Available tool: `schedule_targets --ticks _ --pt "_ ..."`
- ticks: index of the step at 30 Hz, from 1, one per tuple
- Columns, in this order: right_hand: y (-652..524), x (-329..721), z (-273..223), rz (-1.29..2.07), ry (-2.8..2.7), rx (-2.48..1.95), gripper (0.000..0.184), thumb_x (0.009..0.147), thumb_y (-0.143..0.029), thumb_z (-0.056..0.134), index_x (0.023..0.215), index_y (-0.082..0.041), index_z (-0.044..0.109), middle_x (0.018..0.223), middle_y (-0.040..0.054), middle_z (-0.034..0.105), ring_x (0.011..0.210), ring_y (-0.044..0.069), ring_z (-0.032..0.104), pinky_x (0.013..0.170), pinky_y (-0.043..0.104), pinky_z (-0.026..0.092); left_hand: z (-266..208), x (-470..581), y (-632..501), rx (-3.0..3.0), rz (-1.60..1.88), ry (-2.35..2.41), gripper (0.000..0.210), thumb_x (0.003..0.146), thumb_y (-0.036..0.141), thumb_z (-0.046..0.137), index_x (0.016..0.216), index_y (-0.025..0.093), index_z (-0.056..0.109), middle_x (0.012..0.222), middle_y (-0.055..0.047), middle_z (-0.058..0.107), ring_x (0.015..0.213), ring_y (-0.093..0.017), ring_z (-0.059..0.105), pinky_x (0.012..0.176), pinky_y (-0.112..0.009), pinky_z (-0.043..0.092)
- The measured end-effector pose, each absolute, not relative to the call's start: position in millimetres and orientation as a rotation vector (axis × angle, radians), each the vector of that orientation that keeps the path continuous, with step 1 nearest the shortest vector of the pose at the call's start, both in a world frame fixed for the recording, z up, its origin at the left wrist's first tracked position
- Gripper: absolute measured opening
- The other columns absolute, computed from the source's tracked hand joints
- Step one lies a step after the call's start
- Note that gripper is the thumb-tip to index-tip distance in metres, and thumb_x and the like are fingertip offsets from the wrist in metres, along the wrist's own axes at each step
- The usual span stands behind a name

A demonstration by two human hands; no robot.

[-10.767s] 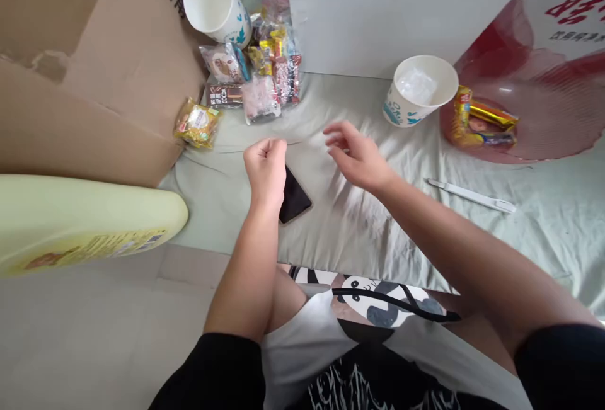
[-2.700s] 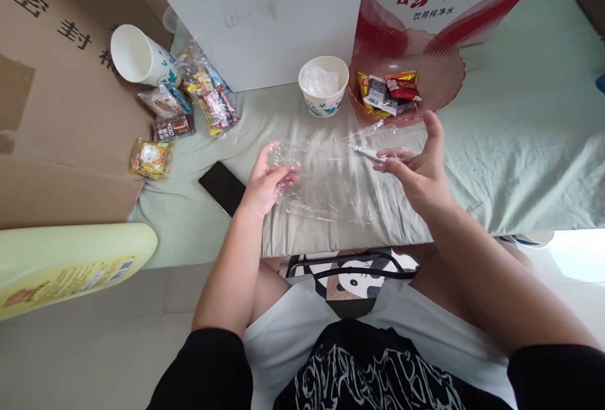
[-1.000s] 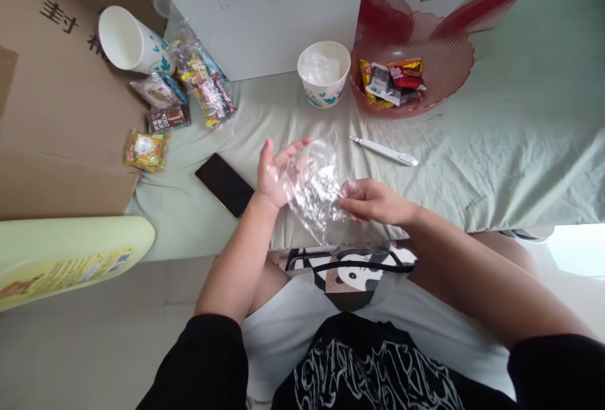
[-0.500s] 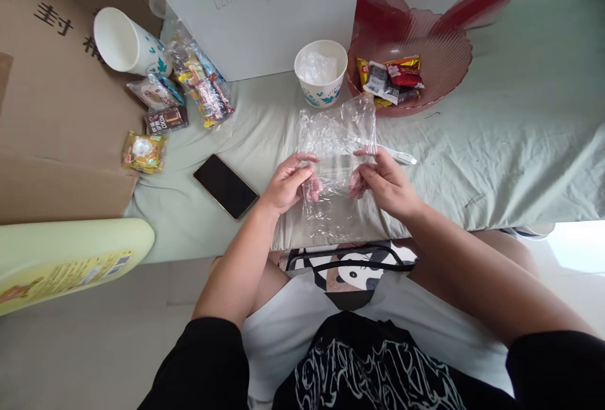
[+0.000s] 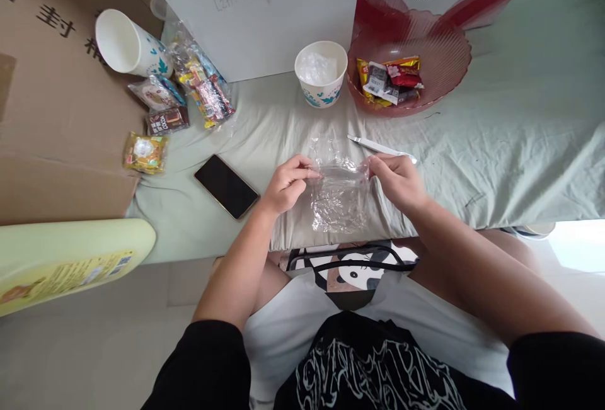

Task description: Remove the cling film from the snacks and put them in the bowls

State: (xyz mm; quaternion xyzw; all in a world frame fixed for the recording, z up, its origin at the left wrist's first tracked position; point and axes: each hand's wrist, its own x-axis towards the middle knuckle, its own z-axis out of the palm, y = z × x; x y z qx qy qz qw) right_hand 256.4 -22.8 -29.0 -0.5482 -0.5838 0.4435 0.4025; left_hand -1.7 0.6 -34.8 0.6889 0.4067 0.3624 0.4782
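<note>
A clear plastic bag is stretched between my two hands, just above the front part of the cloth. My left hand pinches its left edge, and my right hand pinches the right edge. Behind my right hand lies a slim white tool with a pointed metal tip, perhaps a craft knife; the hand partly covers it. Beyond the bag stands a paper cup with crumpled clear plastic in it. A pink ribbed bowl beside the cup holds several wrapped snacks.
To the left lies a black phone. Wrapped snacks and a tipped paper cup rest near the cardboard box. A white-and-red carton stands at the back. A yellow-green container is at lower left.
The bag has come down off the cup and bowl side and its upper part is folded over. My fingers have come out from behind the film and now pinch its edges; the white tool shows more.
</note>
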Motion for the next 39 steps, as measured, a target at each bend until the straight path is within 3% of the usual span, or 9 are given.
schedule_targets --ticks 4,7,12,16,21,24,28,32,39 --pt "-24 255 -33 0.935 -1.593 -1.361 0.024 0.087 -0.044 0.068 0.079 -0.022 0.075 0.11 0.0105 0.071 0.107 0.028 0.068 0.094 0.046 0.057 -40 -2 -3 1.928 0.977 0.985 0.036 0.076 0.016 0.055 0.095 0.024 0.085 0.101 -0.01 0.065 0.089 -0.025 0.062 0.083 -0.045 0.054" --pt "-25 256 -38 0.873 -1.812 -1.179 0.03 0.081 -0.041 0.074 0.107 -0.026 0.077 0.15 0.0101 0.051 0.143 0.034 0.048 0.111 0.054 0.049 -40 -2 -5 2.014 1.009 1.011 0.039 0.078 0.017 0.055 0.102 0.023 0.085 0.103 -0.01 0.065 0.085 -0.024 0.061 0.08 -0.044 0.055" --pt "-26 257 -43 0.76 -2.1 -1.126 0.018 0.082 -0.021 0.062 0.08 -0.024 0.079 0.161 0.0041 0.042 0.151 0.04 0.039 0.125 0.063 0.032 -40 -5 -3 1.834 1.103 1.09 0.031 0.087 0.031 0.055 0.093 0.026 0.085 0.102 -0.009 0.065 0.095 -0.025 0.064 0.088 -0.047 0.055" --pt "-26 256 -44 0.807 -1.925 -1.157 0.015 0.085 -0.026 0.061 0.093 -0.024 0.074 0.164 0.0068 0.04 0.152 0.037 0.038 0.125 0.06 0.032 -41 -1 -1 1.43 1.192 1.09 0.025 0.083 0.046 0.071 0.08 0.023 0.08 0.102 -0.007 0.06 0.095 -0.024 0.067 0.082 -0.043 0.059" --pt "-26 251 -44 1.246 -1.446 -1.222 0.067 0.08 -0.049 0.079 0.132 -0.026 0.045 0.123 0.0118 0.067 0.113 0.027 0.067 0.096 0.044 0.057 -37 7 -3 1.124 1.13 0.912 0.028 0.066 0.035 0.09 0.075 0.02 0.068 0.097 -0.002 0.053 0.092 -0.021 0.069 0.067 -0.032 0.059" --pt "-27 247 -38 1.472 -1.374 -1.272 0.043 0.08 -0.046 0.079 0.108 -0.021 0.057 0.083 0.0029 0.066 0.075 0.018 0.063 0.071 0.035 0.054 -33 8 -5 0.982 1.139 0.851 0.042 0.064 0.028 0.092 0.098 0.029 0.068 0.103 0.001 0.059 0.096 -0.02 0.072 0.073 -0.031 0.061" --pt "-29 242 -27 1.48 -1.288 -1.192 0.032 0.081 -0.044 0.077 0.079 -0.022 0.054 0.075 0.0011 0.064 0.073 0.016 0.062 0.072 0.033 0.052 -29 9 -6 0.817 0.897 0.8 0.062 0.066 0.035 0.09 0.122 0.029 0.064 0.117 -0.004 0.072 0.105 -0.025 0.075 0.087 -0.036 0.062" --pt "-30 241 -23 1.553 -1.282 -1.189 0.034 0.081 -0.048 0.077 0.089 -0.024 0.055 0.07 -0.0013 0.063 0.069 0.017 0.064 0.065 0.032 0.051 -27 17 -8 0.813 0.679 0.888 0.041 0.071 0.043 0.086 0.097 0.015 0.071 0.089 -0.008 0.078 0.081 -0.024 0.078 0.075 -0.033 0.062" --pt "-30 242 -27 1.605 -1.224 -1.174 0.03 0.083 -0.041 0.07 0.105 -0.024 0.057 0.061 -0.0051 0.06 0.055 0.015 0.058 0.056 0.03 0.046 -26 20 -11 0.856 0.764 0.977 0.045 0.073 0.049 0.085 0.103 0.02 0.07 0.051 0.007 0.057 0.042 -0.013 0.058 0.04 -0.023 0.043"
